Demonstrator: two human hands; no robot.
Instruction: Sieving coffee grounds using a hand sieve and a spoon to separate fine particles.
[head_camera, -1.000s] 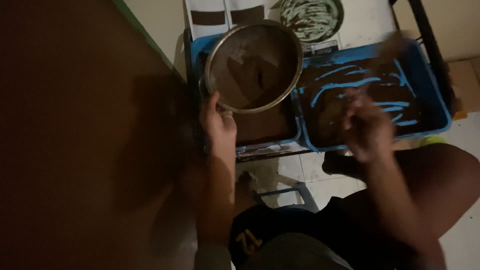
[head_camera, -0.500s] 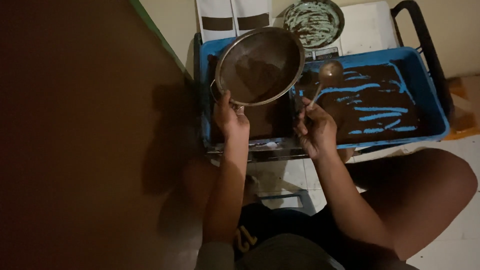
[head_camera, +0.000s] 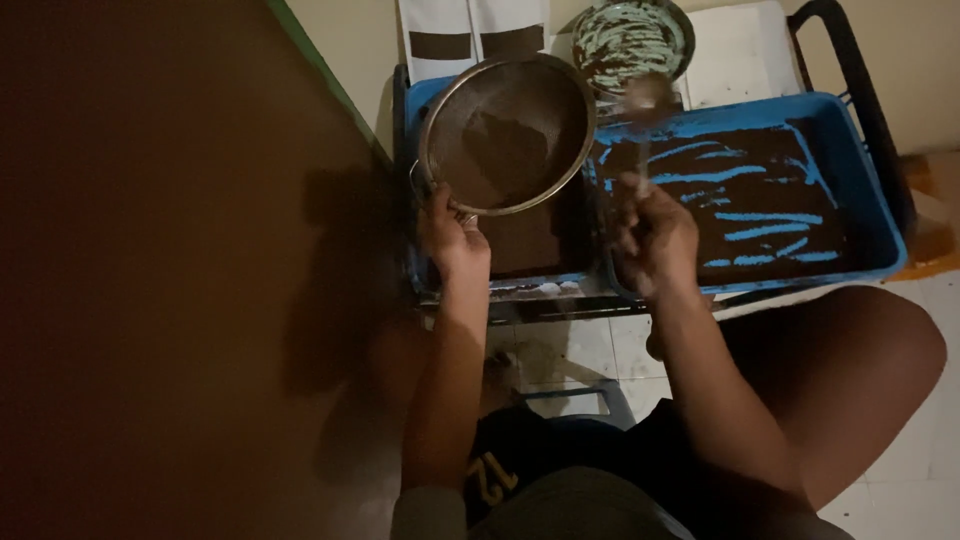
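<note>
My left hand (head_camera: 452, 236) grips the rim of a round metal sieve (head_camera: 507, 133) with a heap of dark brown powder in its mesh. It hangs tilted over the left blue tray (head_camera: 413, 105). My right hand (head_camera: 652, 236) holds a metal spoon (head_camera: 643, 105) upright, its bowl raised near the sieve's right edge; the spoon is blurred by motion. Below and right of that hand lies the right blue tray (head_camera: 861, 186), smeared with dark brown paste and blue streaks.
A round bowl (head_camera: 632, 40) with green and dark streaks stands behind the trays beside a white slab (head_camera: 737, 55). A dark brown wall (head_camera: 150, 270) fills the left side. My knee (head_camera: 850, 360) rises at the lower right over white floor tiles.
My right hand has lifted the spoon from over the right tray up toward the sieve's edge. The sieve stays in my left hand over the left tray.
</note>
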